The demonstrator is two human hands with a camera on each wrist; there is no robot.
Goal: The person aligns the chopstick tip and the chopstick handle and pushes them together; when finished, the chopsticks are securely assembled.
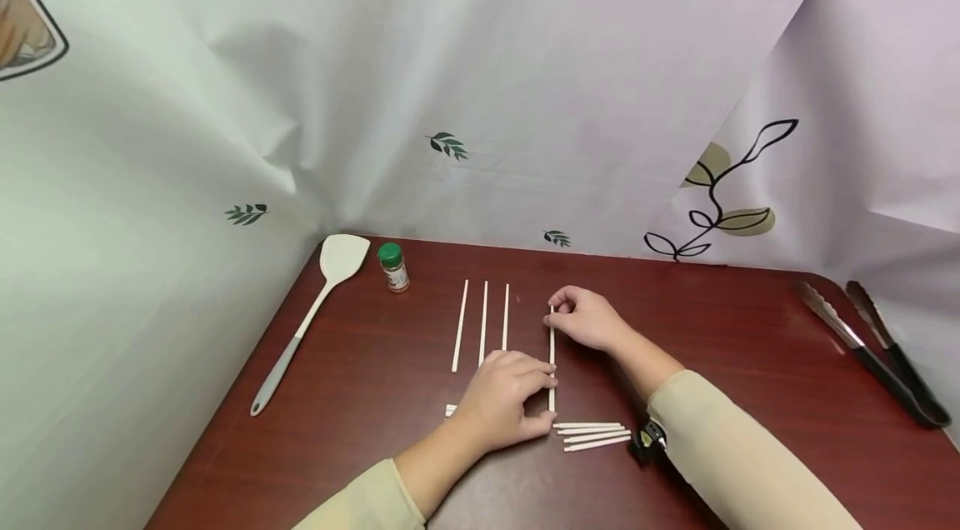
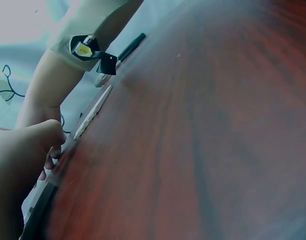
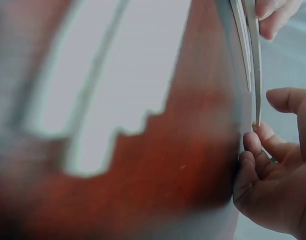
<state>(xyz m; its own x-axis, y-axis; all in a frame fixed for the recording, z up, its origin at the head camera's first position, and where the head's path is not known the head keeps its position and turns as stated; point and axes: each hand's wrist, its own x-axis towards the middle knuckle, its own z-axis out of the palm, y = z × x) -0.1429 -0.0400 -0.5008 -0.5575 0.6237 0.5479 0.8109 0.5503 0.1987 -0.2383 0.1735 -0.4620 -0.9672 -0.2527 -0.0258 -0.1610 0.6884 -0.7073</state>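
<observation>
Pale sleeves [image 1: 742,447] lie closest. The right hand [image 1: 592,322] pinches a white stick's [image 1: 552,345] far end; the left hand [image 1: 498,401], spread, touches it.

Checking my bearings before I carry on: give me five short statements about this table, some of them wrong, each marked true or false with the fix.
1. The left hand and the right hand are both at one white stick. True.
2. The spatula lies on the right side of the table. False: it lies on the left; the tongs are on the right.
3. Three separate sticks lie to the left of that white stick. True.
4. The green-capped bottle lies on its side. False: it stands upright.
5. A cluster of sticks lies to the right of the left hand. True.
</observation>
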